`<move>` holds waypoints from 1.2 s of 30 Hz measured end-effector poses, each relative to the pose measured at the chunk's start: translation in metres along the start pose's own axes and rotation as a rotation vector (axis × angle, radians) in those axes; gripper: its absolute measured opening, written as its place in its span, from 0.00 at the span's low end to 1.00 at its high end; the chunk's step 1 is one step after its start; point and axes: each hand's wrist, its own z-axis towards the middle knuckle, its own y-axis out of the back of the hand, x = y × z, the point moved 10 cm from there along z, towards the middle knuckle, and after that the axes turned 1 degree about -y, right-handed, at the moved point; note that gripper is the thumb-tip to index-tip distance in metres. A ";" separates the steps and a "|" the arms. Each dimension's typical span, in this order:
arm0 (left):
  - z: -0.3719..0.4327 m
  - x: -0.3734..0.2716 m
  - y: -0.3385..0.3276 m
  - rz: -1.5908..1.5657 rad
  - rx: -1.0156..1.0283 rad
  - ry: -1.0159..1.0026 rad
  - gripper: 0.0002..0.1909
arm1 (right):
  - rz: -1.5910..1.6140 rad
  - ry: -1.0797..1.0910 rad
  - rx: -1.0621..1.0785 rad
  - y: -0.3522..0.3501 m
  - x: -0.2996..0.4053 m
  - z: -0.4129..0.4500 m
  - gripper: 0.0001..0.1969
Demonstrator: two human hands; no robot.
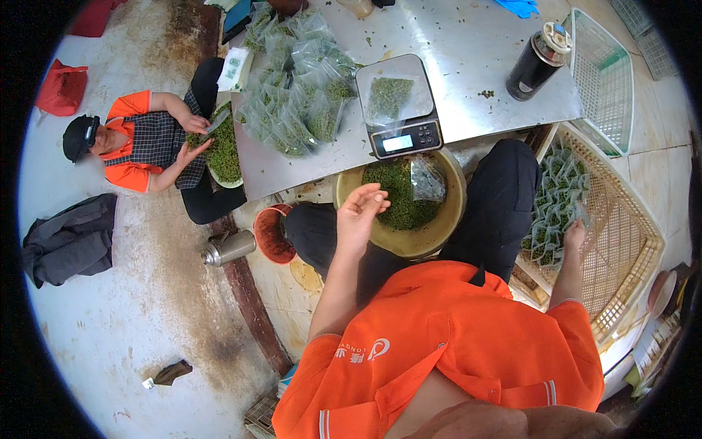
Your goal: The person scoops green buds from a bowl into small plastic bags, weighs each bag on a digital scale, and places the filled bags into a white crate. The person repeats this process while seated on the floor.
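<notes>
My left hand (362,207) is raised over the near rim of a yellow plastic tub (399,249), fingers loosely curled and holding nothing. Inside the tub lie loose green peppercorn-like berries (403,211) and a clear plastic bag (428,180). Off to the right, my right hand (575,236) grips the edge of a clear bag (579,215) at the end of packed rows of filled bags (554,203) in a beige plastic crate (620,252). A filled bag (390,96) rests on a digital scale (406,141), whose display is lit.
Many filled bags (307,93) are heaped on the metal table (466,33), where a dark thermos (537,63) also stands. A co-worker (153,142) sits at left with a bowl of berries (225,151). A red bucket (274,236) and steel flask (230,248) are by my left leg.
</notes>
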 end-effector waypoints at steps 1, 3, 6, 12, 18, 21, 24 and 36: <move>-0.003 0.000 -0.008 0.019 0.016 0.002 0.13 | 0.096 -0.004 0.014 0.000 0.021 -0.018 0.25; -0.003 0.004 -0.022 0.045 0.065 0.024 0.14 | 0.167 -0.034 0.058 0.025 0.047 -0.047 0.26; 0.004 0.006 -0.029 0.069 0.110 -0.006 0.13 | 0.026 -0.010 -0.091 0.110 0.104 -0.056 0.25; 0.032 -0.004 -0.016 0.218 -0.004 -0.196 0.12 | 0.546 0.482 -0.296 0.234 0.332 -0.111 0.17; 0.031 -0.082 -0.047 0.986 -0.141 -0.675 0.17 | 0.748 0.936 -0.150 0.259 0.535 -0.231 0.11; 0.043 -0.085 -0.063 1.213 -0.137 -0.626 0.20 | 0.654 1.256 -0.167 0.252 0.614 -0.288 0.17; 0.069 -0.062 -0.063 1.085 -0.052 -0.629 0.25 | 0.421 1.439 -0.231 0.235 0.682 -0.322 0.17; 0.032 -0.132 -0.090 1.281 0.128 -0.561 0.21 | 1.005 1.113 0.297 0.226 0.652 -0.345 0.16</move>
